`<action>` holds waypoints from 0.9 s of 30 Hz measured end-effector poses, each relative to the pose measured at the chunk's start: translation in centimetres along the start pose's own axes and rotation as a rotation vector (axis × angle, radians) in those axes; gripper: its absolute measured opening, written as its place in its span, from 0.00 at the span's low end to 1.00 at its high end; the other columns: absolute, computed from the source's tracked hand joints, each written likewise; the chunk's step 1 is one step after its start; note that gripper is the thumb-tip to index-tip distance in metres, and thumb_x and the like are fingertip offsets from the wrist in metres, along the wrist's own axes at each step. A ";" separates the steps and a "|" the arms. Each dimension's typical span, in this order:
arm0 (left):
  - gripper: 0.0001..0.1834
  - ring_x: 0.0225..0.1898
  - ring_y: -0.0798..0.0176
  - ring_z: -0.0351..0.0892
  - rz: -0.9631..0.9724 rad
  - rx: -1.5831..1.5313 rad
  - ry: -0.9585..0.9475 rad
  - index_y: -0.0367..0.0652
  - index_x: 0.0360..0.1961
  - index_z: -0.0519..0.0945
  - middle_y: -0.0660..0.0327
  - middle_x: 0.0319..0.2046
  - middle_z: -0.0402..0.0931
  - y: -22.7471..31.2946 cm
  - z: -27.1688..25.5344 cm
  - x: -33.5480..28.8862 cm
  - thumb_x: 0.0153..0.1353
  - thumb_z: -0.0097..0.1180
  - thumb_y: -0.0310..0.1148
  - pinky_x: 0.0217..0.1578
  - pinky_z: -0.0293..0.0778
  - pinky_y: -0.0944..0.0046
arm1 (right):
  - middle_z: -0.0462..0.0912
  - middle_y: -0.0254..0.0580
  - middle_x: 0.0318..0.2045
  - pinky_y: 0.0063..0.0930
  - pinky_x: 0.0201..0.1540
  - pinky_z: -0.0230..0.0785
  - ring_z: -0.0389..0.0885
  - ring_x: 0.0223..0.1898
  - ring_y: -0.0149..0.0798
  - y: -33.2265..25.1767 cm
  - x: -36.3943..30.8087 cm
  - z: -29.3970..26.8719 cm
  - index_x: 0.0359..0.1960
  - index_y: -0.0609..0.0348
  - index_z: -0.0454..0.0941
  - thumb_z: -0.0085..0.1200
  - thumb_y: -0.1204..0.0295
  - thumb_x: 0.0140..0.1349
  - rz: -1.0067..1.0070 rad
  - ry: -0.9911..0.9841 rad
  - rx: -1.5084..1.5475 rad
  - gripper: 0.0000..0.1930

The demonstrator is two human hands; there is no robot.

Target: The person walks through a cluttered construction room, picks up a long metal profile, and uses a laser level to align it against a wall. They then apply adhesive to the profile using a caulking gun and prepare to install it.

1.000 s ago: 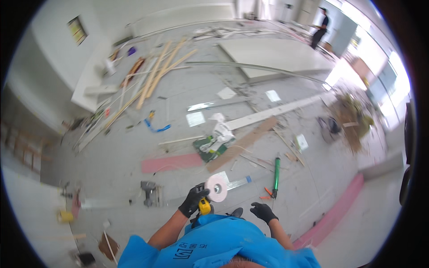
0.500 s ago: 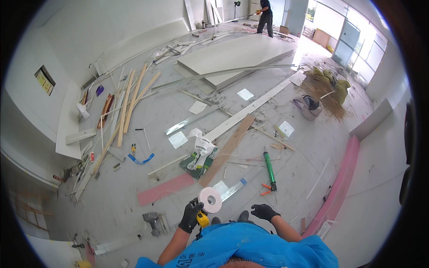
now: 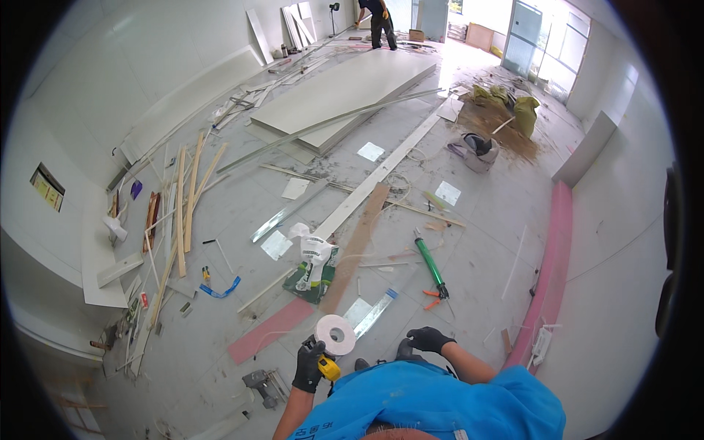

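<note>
My left hand (image 3: 307,364), in a dark glove, is closed round a wide whitish roll of tape (image 3: 323,336) and a yellow tape measure (image 3: 330,368). Both are held in front of my blue shirt. To the right, my right hand (image 3: 430,340), also gloved, hangs with its fingers stretched out and nothing in it. A green caulking gun (image 3: 430,265) with orange handles lies on the floor ahead of that hand. Beyond the tape roll lie a pink strip (image 3: 271,331) and a green and white bag (image 3: 312,275). Beside my left forearm rests a grey power tool (image 3: 259,386).
A stack of white panels (image 3: 345,103) lies farther off, with a person (image 3: 377,26) standing behind it. Wooden strips (image 3: 181,213) spread at the left. A bucket-like bag (image 3: 473,152) and green sacks (image 3: 525,117) stand at the right. A pink board (image 3: 550,271) runs along the right wall.
The view has swung right, so the room's things sit farther left. My left hand keeps the tape roll and tape measure. The far person has bent over slightly.
</note>
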State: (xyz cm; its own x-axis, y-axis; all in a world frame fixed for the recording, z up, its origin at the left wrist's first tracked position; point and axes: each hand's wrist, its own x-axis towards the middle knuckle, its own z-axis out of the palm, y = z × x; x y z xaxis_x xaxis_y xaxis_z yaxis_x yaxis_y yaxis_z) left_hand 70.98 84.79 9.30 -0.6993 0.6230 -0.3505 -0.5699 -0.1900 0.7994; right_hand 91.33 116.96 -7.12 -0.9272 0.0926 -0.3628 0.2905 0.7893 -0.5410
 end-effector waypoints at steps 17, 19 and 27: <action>0.24 0.30 0.70 0.78 0.007 -0.001 -0.021 0.38 0.50 0.74 0.62 0.35 0.78 0.2 0.7 0.2 0.58 0.63 0.41 0.30 0.76 0.69 | 0.82 0.47 0.41 0.42 0.47 0.72 0.79 0.45 0.52 -0.9 -1.1 -1.1 0.48 0.50 0.76 0.49 0.54 0.62 0.052 -0.082 -0.005 0.19; 0.23 0.30 0.70 0.78 0.005 0.001 -0.040 0.38 0.50 0.74 0.62 0.35 0.78 0.0 0.6 0.3 0.58 0.62 0.41 0.30 0.76 0.69 | 0.82 0.48 0.41 0.42 0.47 0.72 0.79 0.45 0.52 -0.8 -1.2 -1.1 0.48 0.50 0.76 0.49 0.55 0.62 0.051 -0.087 -0.019 0.19; 0.22 0.28 0.69 0.77 -0.015 0.008 -0.057 0.38 0.49 0.74 0.62 0.33 0.78 0.2 0.1 0.8 0.58 0.61 0.40 0.29 0.75 0.69 | 0.83 0.47 0.41 0.41 0.48 0.72 0.79 0.46 0.51 -0.7 -0.9 -1.1 0.48 0.51 0.76 0.49 0.54 0.62 0.064 -0.097 -0.045 0.19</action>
State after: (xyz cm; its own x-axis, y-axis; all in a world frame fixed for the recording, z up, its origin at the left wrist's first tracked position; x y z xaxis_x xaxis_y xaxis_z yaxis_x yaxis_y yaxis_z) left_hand 70.36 85.26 9.22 -0.6649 0.6679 -0.3344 -0.5766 -0.1743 0.7982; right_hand 91.65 116.98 -5.54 -0.8791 0.0865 -0.4687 0.3359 0.8101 -0.4806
